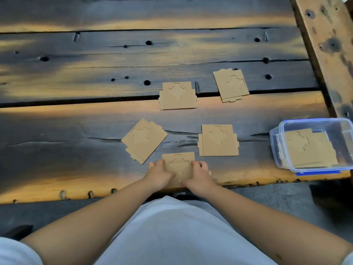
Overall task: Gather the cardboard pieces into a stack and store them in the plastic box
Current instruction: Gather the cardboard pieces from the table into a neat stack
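Several brown cardboard pieces with die-cut lines lie on a dark wooden table. The nearest cardboard piece (179,163) sits at the table's front edge, gripped on its left side by my left hand (158,174) and on its right side by my right hand (199,176). Other pieces lie beyond it: one tilted to the left (143,140), one to the right (218,140), one further back (177,95) and one at the back right (230,85). A clear plastic box (276,148) with a blue rim stands at the right front, holding cardboard pieces (309,148).
The table (95,121) is made of dark planks with gaps, cracks and holes. A lighter wooden beam (328,44) runs along its right side. The box sits at the table's front right corner, close to the edge. Grey floor lies below the front edge.
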{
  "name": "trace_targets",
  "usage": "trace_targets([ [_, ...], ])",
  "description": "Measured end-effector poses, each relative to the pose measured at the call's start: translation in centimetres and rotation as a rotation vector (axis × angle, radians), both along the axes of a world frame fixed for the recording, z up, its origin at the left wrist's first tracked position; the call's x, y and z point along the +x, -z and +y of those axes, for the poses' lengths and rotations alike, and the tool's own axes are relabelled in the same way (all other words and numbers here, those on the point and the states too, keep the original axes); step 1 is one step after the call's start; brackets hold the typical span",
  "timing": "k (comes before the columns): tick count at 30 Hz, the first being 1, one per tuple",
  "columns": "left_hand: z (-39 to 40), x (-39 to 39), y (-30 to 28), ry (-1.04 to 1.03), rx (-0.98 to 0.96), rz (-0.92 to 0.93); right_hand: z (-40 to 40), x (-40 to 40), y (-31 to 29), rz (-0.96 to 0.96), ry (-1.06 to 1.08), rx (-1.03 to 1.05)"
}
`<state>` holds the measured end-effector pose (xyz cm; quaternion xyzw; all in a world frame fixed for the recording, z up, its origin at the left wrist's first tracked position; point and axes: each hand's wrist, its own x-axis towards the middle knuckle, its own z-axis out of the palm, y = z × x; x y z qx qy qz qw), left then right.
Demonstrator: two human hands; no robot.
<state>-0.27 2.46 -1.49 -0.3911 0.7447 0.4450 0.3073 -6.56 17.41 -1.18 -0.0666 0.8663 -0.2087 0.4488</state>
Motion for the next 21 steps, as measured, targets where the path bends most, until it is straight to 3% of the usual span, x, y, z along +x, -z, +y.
trace_targets([
  [6, -0.6, -0.3, -0.2, -0.179, 0.076, -0.004, 0.4, -1.4, 0.0, -0.041, 0.257, -0.061],
  [15, -1.3, 0.1, -0.3, -0.308, 0.154, 0.039, 0.4, -2.8, -0.1, 0.057, 0.304, -0.103],
  [21, -2.1, -0.7, -1.1, -0.26, 0.171, 0.118, 0.2, -3.2, -1.0, 0.152, 0.33, -0.109],
])
